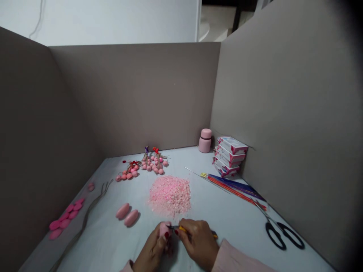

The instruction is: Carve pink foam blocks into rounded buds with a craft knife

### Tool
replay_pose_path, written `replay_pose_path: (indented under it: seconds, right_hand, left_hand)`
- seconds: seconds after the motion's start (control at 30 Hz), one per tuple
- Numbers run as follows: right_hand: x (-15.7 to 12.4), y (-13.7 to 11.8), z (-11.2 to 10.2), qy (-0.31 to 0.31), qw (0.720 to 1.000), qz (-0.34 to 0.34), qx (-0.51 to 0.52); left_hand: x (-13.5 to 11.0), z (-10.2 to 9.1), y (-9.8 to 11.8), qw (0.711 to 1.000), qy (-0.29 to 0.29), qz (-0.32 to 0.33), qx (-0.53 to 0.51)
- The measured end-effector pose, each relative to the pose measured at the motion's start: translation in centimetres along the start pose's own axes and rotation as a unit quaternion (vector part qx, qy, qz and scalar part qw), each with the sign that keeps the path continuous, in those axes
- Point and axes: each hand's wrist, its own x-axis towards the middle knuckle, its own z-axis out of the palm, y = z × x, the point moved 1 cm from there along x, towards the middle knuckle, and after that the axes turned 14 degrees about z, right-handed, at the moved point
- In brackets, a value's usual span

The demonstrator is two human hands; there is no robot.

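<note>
My left hand (153,244) is closed around a pink soap bar (163,229), its thumb pressed on the near side. In my right hand (199,238) is a yellow-and-black utility knife (183,229). The dark blade points left and touches the soap's upper part; the fingers partly hide the handle. Just beyond both hands lies a heap of pink soap shavings (170,195). Two whole pink oval soap bars (131,218) rest side by side on the table, left of my left hand.
Brighter pink oval pieces (64,223) and long brown cords (85,223) lie at left. Bunches of pink balls (154,165) are at the back. A pink flask (205,141), stacked boxes (229,156), coloured strips (232,189) and black-handled scissors (279,228) occupy the right. Grey panels enclose the table.
</note>
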Motion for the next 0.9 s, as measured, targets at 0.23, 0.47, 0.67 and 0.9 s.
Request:
replay_pose_path:
  seconds: [0.23,0.47,0.67,0.9]
  right_hand:
    - [0.3,-0.5,0.0,0.004,1.000,0.020,-0.008]
    - [0.3,-1.1,0.2,0.005,0.998,0.040,-0.041]
    - [0.9,-0.7,0.5,0.019,0.995,0.078,-0.063]
    - [1.9,0.8,0.3,0.047,0.986,0.137,-0.077]
  left_hand:
    - [0.1,-0.1,-0.2,1.000,-0.003,0.008,0.028]
    - [0.3,0.0,-0.1,0.996,0.021,0.015,0.080]
    - [-0.1,0.5,-0.7,0.995,0.015,0.018,0.097]
    - [0.3,-0.7,0.6,0.989,0.012,0.035,0.141]
